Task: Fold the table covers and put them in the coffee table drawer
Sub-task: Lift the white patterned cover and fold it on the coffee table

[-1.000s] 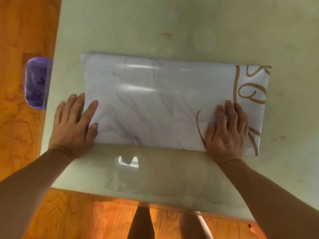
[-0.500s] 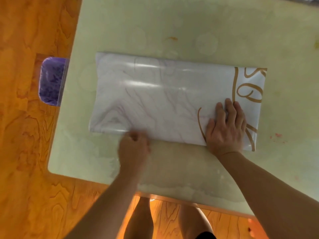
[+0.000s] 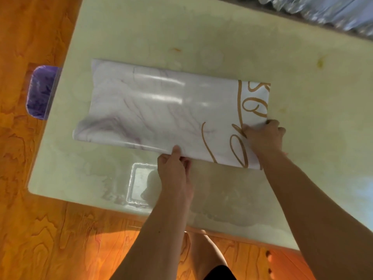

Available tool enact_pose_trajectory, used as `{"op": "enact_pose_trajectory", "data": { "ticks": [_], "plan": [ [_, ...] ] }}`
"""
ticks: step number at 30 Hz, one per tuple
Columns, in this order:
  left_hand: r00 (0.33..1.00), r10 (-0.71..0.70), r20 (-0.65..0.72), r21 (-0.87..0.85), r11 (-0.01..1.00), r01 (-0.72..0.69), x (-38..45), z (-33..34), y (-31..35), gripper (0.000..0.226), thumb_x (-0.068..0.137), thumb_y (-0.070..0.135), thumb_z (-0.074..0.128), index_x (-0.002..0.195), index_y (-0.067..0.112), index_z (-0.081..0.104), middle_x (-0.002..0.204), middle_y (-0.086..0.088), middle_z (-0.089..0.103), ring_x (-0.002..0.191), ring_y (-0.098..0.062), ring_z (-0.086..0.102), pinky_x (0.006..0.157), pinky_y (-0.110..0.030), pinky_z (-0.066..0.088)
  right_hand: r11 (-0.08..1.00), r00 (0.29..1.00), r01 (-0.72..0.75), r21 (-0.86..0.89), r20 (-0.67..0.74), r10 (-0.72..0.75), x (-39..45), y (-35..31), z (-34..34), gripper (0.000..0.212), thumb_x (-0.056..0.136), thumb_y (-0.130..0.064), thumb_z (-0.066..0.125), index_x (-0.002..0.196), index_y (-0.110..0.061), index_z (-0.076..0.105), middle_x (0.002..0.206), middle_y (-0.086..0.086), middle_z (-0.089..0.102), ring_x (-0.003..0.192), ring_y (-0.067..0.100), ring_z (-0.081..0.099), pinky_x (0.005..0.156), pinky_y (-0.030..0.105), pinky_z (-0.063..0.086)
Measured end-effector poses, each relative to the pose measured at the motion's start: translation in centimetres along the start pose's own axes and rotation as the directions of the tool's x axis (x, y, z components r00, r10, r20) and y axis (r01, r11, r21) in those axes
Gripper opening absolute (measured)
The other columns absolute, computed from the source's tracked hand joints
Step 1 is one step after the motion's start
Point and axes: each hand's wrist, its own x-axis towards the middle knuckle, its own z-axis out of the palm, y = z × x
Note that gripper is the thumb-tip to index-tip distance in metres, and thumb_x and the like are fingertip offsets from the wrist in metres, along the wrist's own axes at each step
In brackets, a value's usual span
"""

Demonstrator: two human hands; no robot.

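Left hand [image 3: 175, 166], right hand [image 3: 263, 136] pinch table cover [image 3: 161, 112]; fingertips hidden beneath.

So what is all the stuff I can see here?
table cover: one, white marbled with gold script, folded flat on the table
table: one, pale cream, glossy
purple bin: one, on the floor by the table's left edge
floor: orange wood
crinkled silvery sheet: one, top right corner
left hand: grip pinching the cover's near edge
right hand: grip on the cover's right end
legs: bare, under the table edge
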Motion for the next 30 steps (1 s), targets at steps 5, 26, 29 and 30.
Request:
{"op": "enact_pose_trajectory", "data": {
  "ticks": [5, 26, 29, 30],
  "plan": [
    [0.998, 0.021, 0.059, -0.159, 0.987, -0.011, -1.7, 2.3, 1.1, 0.032, 0.095, -0.007, 0.054, 0.122, 0.006, 0.063, 0.114, -0.014, 0.073, 0.088, -0.023, 0.073, 0.072, -0.034, 0.062, 0.838, 0.913, -0.203, 0.506, 0.407, -0.025, 0.9, -0.9, -3.5, 0.046, 0.081, -0.018, 0.083, 0.122, -0.006, 0.066, 0.112, 0.014, 0.074, 0.091, 0.032, 0.075, 0.087, 0.055, 0.058],
    [0.956, 0.044, 0.291, 0.759, 0.597, -0.259, 2.7, -6.6, 9.4, 0.032, 0.096, -0.003, 0.056, 0.111, 0.024, 0.065, 0.103, 0.003, 0.077, 0.098, -0.025, 0.072, 0.08, -0.039, 0.057, 0.381, 0.407, 0.909, -0.169, 0.167, -0.898, -12.4, 7.5, 1.9, 0.045, 0.096, -0.011, 0.059, 0.14, -0.009, 0.053, 0.149, 0.011, 0.049, 0.142, 0.025, 0.038, 0.117, 0.046, 0.036],
    [0.948, 0.108, 0.298, 0.829, 0.462, -0.314, 3.9, -7.2, 10.7, 0.024, 0.092, 0.009, 0.066, 0.109, 0.024, 0.061, 0.11, -0.005, 0.073, 0.101, -0.031, 0.07, 0.079, -0.047, 0.059, -0.102, 0.076, 0.944, -0.314, 0.506, -0.859, -7.1, 5.1, 4.1, 0.06, 0.107, -0.039, 0.035, 0.159, -0.014, 0.015, 0.167, 0.01, 0.013, 0.156, 0.027, 0.004, 0.125, 0.051, 0.012],
    [0.939, 0.156, 0.305, 0.883, 0.324, -0.341, 4.2, -7.4, 11.0, 0.024, 0.09, 0.019, 0.07, 0.111, 0.021, 0.058, 0.111, -0.007, 0.07, 0.103, -0.035, 0.068, 0.084, -0.052, 0.058, -0.183, 0.075, 0.917, -0.354, 0.604, -0.794, -5.0, 5.2, 4.3, 0.064, 0.107, -0.047, 0.028, 0.16, -0.017, 0.009, 0.168, 0.008, 0.005, 0.156, 0.026, -0.003, 0.124, 0.054, 0.012]
  ]
}}
